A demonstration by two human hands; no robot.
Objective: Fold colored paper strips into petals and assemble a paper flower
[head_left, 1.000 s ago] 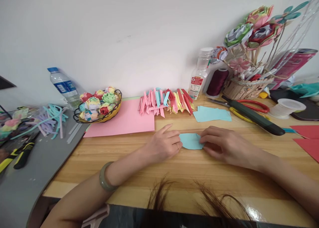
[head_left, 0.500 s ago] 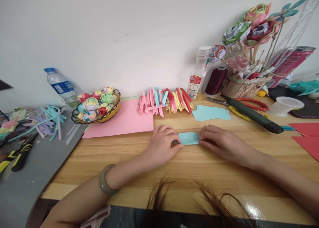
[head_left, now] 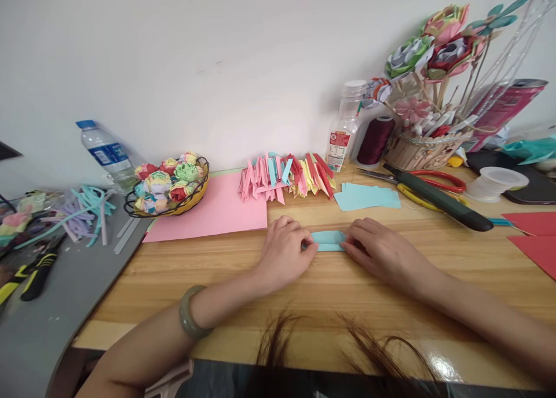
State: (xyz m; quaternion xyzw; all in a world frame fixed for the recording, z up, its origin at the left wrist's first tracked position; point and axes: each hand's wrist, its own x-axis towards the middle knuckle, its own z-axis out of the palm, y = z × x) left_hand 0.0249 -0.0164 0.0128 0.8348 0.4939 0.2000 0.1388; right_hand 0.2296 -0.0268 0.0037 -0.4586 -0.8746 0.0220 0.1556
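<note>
- The wooden table [head_left: 321,305] carries everything here; the paper being handled lies low over its middle, on the near side of the other papers.
- A pink paper sheet [head_left: 226,207] lies beyond the left hand, to its left.
- The left hand [head_left: 287,248] has its fingers closed in a narrow pinch over the paper's left end, covering part of it.
- The right hand [head_left: 382,247] pinches the right end, thumb and fingertips close together.
- A row of folded paper pieces [head_left: 278,178] stands farther back, apart from both hands.
- Loose blue paper slips [head_left: 369,197] lie just beyond the right hand.
- The folded blue strip [head_left: 329,241] sits directly between the two sets of fingers, its long axis running left to right, a folded edge along its near side. Both hands touch it, so neither is nearer.
</note>
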